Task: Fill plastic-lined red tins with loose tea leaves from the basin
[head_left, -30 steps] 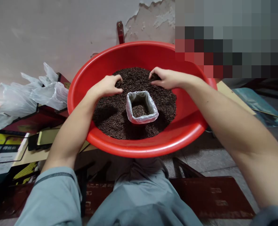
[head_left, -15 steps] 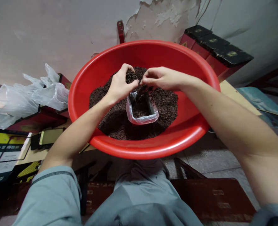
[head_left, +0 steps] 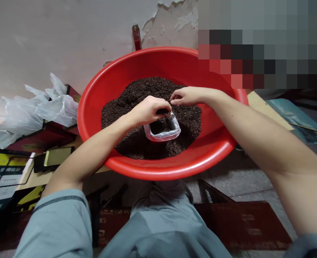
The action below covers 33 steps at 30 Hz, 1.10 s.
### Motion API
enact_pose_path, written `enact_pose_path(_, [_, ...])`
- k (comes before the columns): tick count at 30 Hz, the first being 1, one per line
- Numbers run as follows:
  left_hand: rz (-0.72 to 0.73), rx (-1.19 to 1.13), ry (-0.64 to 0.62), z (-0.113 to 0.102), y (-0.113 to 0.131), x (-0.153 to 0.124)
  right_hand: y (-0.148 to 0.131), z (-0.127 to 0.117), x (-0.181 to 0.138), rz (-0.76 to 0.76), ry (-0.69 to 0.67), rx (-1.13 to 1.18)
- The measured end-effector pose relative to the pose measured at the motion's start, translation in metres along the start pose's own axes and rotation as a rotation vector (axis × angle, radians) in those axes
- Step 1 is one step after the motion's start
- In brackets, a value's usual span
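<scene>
Crumpled clear plastic bags lie at the left, above yellow-and-black cartons; a peeling wall stands behind.

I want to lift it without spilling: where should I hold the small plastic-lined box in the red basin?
Probably by its two side walls, from above: the box stands upright, open-topped, sunk in loose dark leaves, its near rim free.

Both hands over bag in red basin, frame centre: left hand cupped on its rim, right hand pinched just beyond.
</scene>
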<state>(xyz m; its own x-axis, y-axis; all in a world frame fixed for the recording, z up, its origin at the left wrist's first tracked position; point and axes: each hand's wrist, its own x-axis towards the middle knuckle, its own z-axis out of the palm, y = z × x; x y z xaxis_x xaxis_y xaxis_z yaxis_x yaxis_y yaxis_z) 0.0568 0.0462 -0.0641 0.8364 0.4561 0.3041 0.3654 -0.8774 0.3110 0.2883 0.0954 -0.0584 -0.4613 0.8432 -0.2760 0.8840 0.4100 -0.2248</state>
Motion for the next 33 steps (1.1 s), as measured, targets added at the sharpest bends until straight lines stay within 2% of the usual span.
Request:
enact_pose_path(8, [-0.027, 0.208, -0.170, -0.004, 0.015, -0.001, 0.013, 0.013, 0.014, -0.009, -0.154, -0.004])
enact_pose_path(17, [-0.156, 0.297, -0.550, -0.014, 0.037, 0.008, 0.008, 0.026, 0.015, 0.103, -0.273, 0.098])
enact_pose_path(20, [-0.249, 0.390, -0.657, -0.012, 0.045, 0.015, 0.007, 0.027, 0.013, 0.119, -0.288, 0.142])
enact_pose_path(22, [-0.331, 0.472, -0.684, -0.008, 0.049, 0.020, 0.008, 0.028, 0.013, 0.107, -0.287, 0.149])
enact_pose_path(25, [-0.406, 0.586, -0.650, -0.004, 0.051, 0.025, 0.010, 0.027, 0.014, 0.071, -0.267, 0.099])
enact_pose_path(27, [-0.384, 0.593, -0.697, -0.005, 0.050, 0.027, 0.011, 0.027, 0.014, 0.085, -0.266, 0.107])
enact_pose_path(30, [-0.285, 0.499, -0.834, -0.008, 0.051, 0.028, 0.009, 0.026, 0.012, 0.154, -0.294, 0.171])
enact_pose_path(33, [-0.348, 0.502, -0.919, -0.006, 0.056, 0.031, 0.006, 0.025, 0.011, 0.173, -0.303, 0.184])
